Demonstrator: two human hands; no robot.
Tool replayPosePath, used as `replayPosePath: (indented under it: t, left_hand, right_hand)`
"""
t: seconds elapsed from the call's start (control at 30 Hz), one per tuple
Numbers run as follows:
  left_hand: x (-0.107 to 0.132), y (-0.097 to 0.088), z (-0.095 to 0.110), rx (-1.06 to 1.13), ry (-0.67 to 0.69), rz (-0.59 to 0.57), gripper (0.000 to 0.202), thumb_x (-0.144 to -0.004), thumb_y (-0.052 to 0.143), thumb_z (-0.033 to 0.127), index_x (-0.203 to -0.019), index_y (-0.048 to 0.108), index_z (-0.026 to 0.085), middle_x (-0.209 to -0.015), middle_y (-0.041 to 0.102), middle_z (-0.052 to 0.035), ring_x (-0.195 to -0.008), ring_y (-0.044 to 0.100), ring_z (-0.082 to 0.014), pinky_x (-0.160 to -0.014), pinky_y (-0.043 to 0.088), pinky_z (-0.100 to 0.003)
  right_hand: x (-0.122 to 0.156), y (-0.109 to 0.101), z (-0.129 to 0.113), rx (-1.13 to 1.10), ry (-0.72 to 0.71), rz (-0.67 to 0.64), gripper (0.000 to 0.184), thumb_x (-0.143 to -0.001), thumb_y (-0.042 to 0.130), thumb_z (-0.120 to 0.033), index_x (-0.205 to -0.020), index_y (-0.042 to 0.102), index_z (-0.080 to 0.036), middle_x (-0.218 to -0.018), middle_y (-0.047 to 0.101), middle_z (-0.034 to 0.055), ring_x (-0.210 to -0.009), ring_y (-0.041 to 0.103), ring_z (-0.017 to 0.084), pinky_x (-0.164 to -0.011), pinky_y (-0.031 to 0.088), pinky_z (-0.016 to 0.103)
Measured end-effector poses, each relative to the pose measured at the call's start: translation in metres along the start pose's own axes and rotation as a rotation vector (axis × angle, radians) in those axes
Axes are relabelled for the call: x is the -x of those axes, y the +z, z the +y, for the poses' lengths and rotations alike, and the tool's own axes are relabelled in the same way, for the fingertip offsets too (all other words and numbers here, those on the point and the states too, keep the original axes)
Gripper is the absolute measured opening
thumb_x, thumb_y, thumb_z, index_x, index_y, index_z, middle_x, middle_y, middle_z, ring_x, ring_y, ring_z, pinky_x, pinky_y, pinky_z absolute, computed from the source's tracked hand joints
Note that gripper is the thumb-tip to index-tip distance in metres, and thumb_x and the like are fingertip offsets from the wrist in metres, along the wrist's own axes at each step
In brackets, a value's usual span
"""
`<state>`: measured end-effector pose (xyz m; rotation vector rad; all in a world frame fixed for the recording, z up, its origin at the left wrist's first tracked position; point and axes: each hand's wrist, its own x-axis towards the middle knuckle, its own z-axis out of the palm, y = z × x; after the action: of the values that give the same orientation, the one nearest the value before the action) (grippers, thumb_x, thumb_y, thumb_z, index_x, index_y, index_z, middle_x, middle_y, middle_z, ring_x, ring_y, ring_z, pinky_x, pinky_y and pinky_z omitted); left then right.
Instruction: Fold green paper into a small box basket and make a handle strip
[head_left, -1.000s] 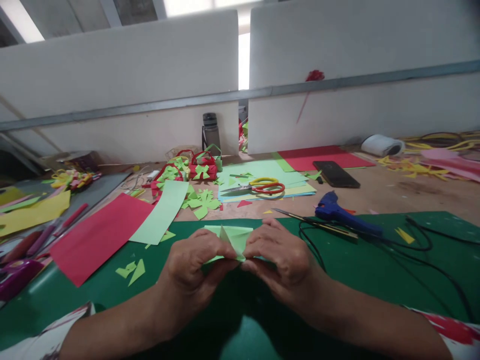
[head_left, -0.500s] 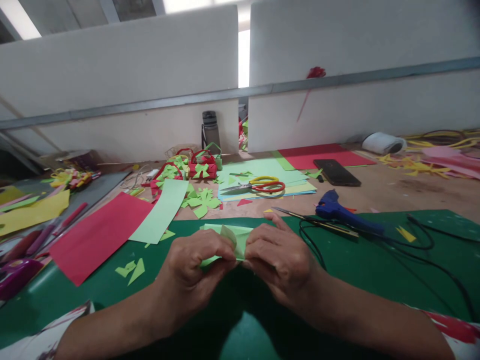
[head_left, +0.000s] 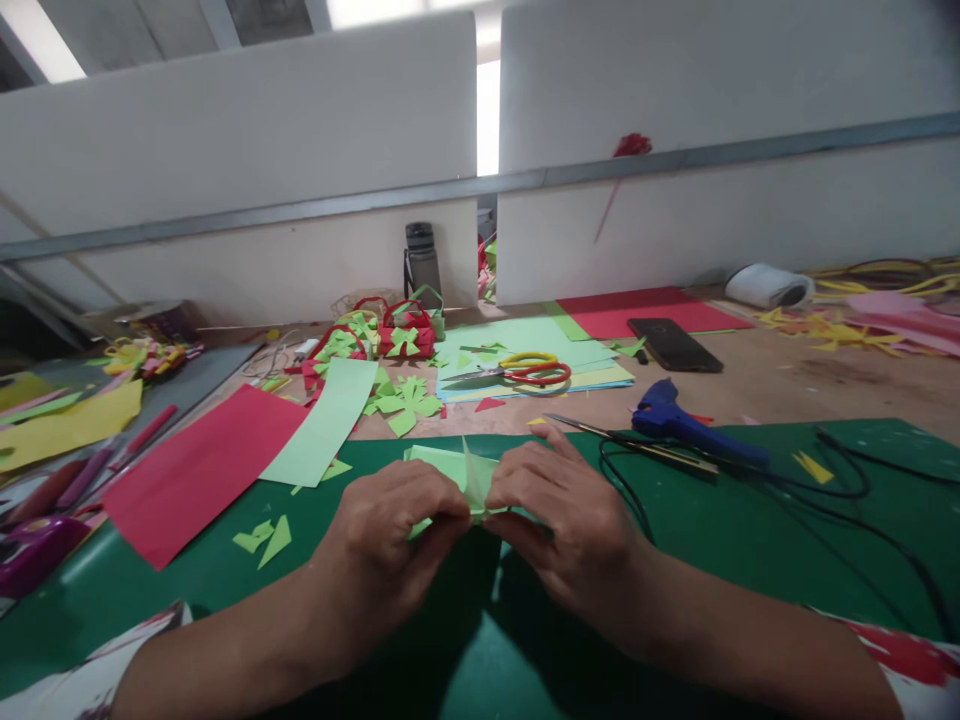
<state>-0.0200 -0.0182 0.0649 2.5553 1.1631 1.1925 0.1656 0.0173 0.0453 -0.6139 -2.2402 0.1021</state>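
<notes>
A folded piece of light green paper (head_left: 448,462) is held between my two hands, above the green mat. My left hand (head_left: 401,520) pinches its near edge with thumb and fingertips. On the other side my right hand (head_left: 559,510) pinches it too, index finger raised a little. A thin flap of the paper stands up between the hands. My fingers hide much of the lower part of the paper.
Scissors (head_left: 517,372) lie on stacked paper sheets behind my hands. A blue glue gun (head_left: 675,420) and tweezers (head_left: 637,443) lie at right, with a black cable. At left are a red sheet (head_left: 206,470) and a pale green strip (head_left: 326,425). A phone (head_left: 673,345) lies farther back.
The paper's flap now stands more upright between my fingers. Both hands have barely moved and keep their pinch on the paper.
</notes>
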Motion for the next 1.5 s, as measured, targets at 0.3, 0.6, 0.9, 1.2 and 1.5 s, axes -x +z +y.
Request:
replayPosePath:
  t: [0.3,0.6,0.9,1.2,1.5]
  left_hand:
    - [0.003,0.005,0.002,-0.044,0.020,0.034,0.010,-0.080,0.057,0.007,-0.074,0.058,0.015,-0.067,0.063,0.0011,-0.060,0.058,-0.0079,-0.059,0.042,-0.015]
    - [0.006,0.006,0.005,-0.100,0.039,0.010,0.014,-0.082,0.051,0.005,-0.077,0.057,0.016,-0.069,0.064,-0.0003,-0.062,0.058,-0.0102,-0.059,0.043,-0.018]
    - [0.000,-0.001,0.006,0.035,-0.042,-0.014,0.015,-0.080,0.053,0.003,-0.071,0.056,0.014,-0.078,0.061,-0.0031,-0.070,0.057,-0.0090,-0.064,0.043,-0.016]
    - [-0.001,0.002,0.002,0.034,0.007,-0.014,0.016,-0.080,0.050,0.002,-0.074,0.053,0.017,-0.075,0.063,-0.0026,-0.068,0.057,-0.0117,-0.065,0.044,-0.022]
    - [0.004,0.009,-0.002,0.125,0.007,-0.051,0.017,-0.084,0.049,0.003,-0.075,0.051,0.017,-0.073,0.058,-0.0019,-0.069,0.053,-0.0118,-0.064,0.042,-0.022]
  right_hand:
    - [-0.001,0.002,-0.002,0.030,-0.082,0.048,0.020,-0.084,0.048,-0.006,-0.070,0.059,-0.013,-0.069,0.057,0.0035,-0.070,0.049,0.015,-0.083,0.034,0.039]
    - [-0.002,0.000,-0.003,0.113,-0.127,0.013,0.024,-0.083,0.042,-0.004,-0.071,0.060,-0.012,-0.068,0.055,0.0052,-0.067,0.047,0.016,-0.082,0.034,0.042]
    - [0.001,0.001,0.000,0.052,0.004,-0.052,0.019,-0.086,0.042,-0.007,-0.074,0.054,-0.014,-0.073,0.058,0.0043,-0.074,0.053,0.017,-0.089,0.031,0.043]
    - [-0.004,-0.004,0.001,-0.041,0.129,-0.101,0.013,-0.087,0.049,-0.015,-0.079,0.059,-0.017,-0.073,0.061,-0.0001,-0.072,0.055,0.015,-0.091,0.027,0.041]
    - [-0.008,-0.005,-0.004,0.065,0.149,-0.185,0.019,-0.087,0.049,-0.017,-0.074,0.063,-0.017,-0.071,0.062,0.0014,-0.071,0.056,0.016,-0.096,0.023,0.045]
